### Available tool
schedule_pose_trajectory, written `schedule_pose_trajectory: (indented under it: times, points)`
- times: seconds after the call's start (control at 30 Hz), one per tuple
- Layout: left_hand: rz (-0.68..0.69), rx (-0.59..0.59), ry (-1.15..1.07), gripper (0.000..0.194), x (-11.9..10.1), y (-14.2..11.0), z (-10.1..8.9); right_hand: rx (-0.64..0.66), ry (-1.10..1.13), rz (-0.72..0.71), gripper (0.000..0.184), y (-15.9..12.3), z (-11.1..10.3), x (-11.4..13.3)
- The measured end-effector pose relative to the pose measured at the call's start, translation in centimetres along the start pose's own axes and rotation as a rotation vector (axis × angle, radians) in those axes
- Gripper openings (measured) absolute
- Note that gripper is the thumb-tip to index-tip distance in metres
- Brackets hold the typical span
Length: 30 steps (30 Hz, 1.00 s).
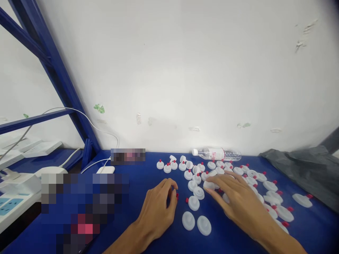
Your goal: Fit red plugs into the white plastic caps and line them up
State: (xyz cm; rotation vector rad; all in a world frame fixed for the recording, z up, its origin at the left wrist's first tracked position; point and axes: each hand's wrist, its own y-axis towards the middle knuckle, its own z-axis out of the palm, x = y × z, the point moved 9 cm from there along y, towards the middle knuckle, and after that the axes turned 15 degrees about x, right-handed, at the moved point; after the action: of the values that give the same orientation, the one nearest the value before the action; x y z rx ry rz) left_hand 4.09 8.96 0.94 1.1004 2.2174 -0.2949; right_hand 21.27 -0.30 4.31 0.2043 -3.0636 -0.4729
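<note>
"So, where do your hands stand on the blue table (pixel 141 180)?"

"Your right hand (pixel 235 194) is among the white caps, its thumb and forefinger close together at one white cap (pixel 209 185). Whether they grip it, I cannot tell."

"And your left hand (pixel 160 208)?"

"Thumb and forefinger curl toward each other with a narrow gap. A red tab (pixel 177 196) shows just beside their tips, at about two o'clock from the hand; I cannot tell whether you hold it."

"Where are the other caps?"

"Many with red tabs lie close together around your right hand, from ten o'clock round to four. Two pale discs (pixel 188 221) lie side by side at eight o'clock from it. More caps (pixel 167 168) stand at twelve o'clock from your left hand."

"Anything further out?"

"From your right hand, a clear bottle (pixel 230 154) lies on its side at eleven o'clock, near the wall (pixel 169 70), and a crumpled grey sheet (pixel 304 173) sits toward three. From your left, a power strip (pixel 19 208) is at nine."
</note>
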Motion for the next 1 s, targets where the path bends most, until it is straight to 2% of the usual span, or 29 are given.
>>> schedule_pose_trajectory:
  times: [0.07,0.17,0.27,0.4,0.53,0.63,0.87,0.93,1.0]
  points:
    - [0.016,-0.011,-0.011,0.013,-0.2,-0.1,-0.2,-0.043,0.089,0.042,0.022,-0.2,-0.8,-0.2]
    - [0.072,-0.023,-0.005,0.013,-0.9,-0.3,-0.3,0.012,0.207,0.032,0.029,-0.3,-0.6,0.4]
    - [0.153,-0.033,0.027,0.013,-2.1,-0.8,-0.3,0.076,0.228,-0.095,0.035,-0.4,-0.2,2.6]
    - [0.292,-0.035,0.139,0.013,-4.0,-2.0,0.2,0.050,0.223,-0.244,0.033,-0.7,-0.5,5.2]
    - [0.392,-0.044,0.283,0.009,-5.6,-2.6,0.9,0.021,0.264,-0.348,0.036,-1.3,-0.9,6.7]
    - [0.383,-0.053,0.330,0.009,-5.7,-2.5,1.1,0.006,0.287,-0.364,0.038,-1.5,-1.0,6.8]
    - [0.307,0.017,0.285,0.011,-5.2,-2.2,1.2,0.017,0.309,-0.339,0.037,-1.6,-0.5,6.1]
    - [0.298,-0.008,0.312,0.010,-5.1,-2.0,0.1,0.018,0.300,-0.324,0.039,-1.5,-0.4,5.7]
    - [0.231,-0.054,0.380,0.010,-4.2,-1.3,-2.3,0.006,0.287,-0.310,0.040,-1.4,-0.6,5.3]
